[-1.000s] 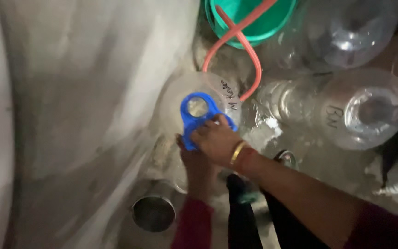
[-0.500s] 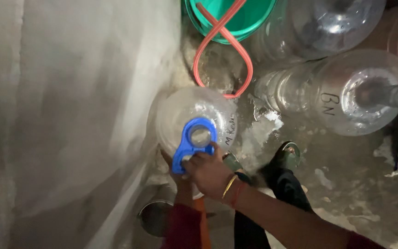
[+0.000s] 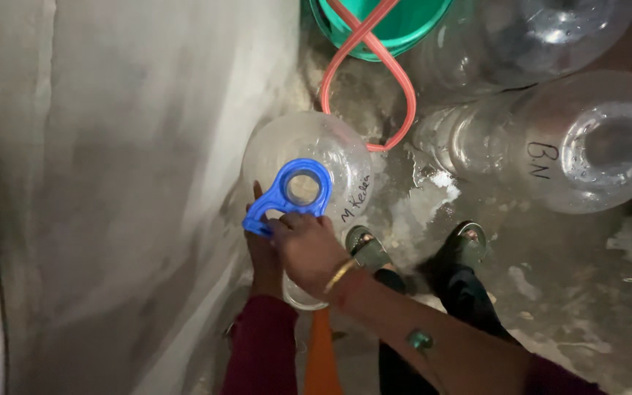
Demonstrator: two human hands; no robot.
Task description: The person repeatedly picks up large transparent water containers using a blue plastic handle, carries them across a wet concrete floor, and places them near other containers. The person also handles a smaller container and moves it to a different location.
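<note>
Shifted since prior frame: both hands and blue handle (image 3: 287, 195) sat lower-left on clear jug (image 3: 307, 157), by grey wall (image 3: 111, 183). Head view: R hand (image 3: 307, 249) closed on handle's grip end; L hand (image 3: 263, 245) under it, grip unclear. Pink hose (image 3: 371, 66), green basin (image 3: 396, 29) beyond.

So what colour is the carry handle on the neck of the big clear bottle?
Bright blue. The handle on the clear bottle shows best in the head view.
</note>
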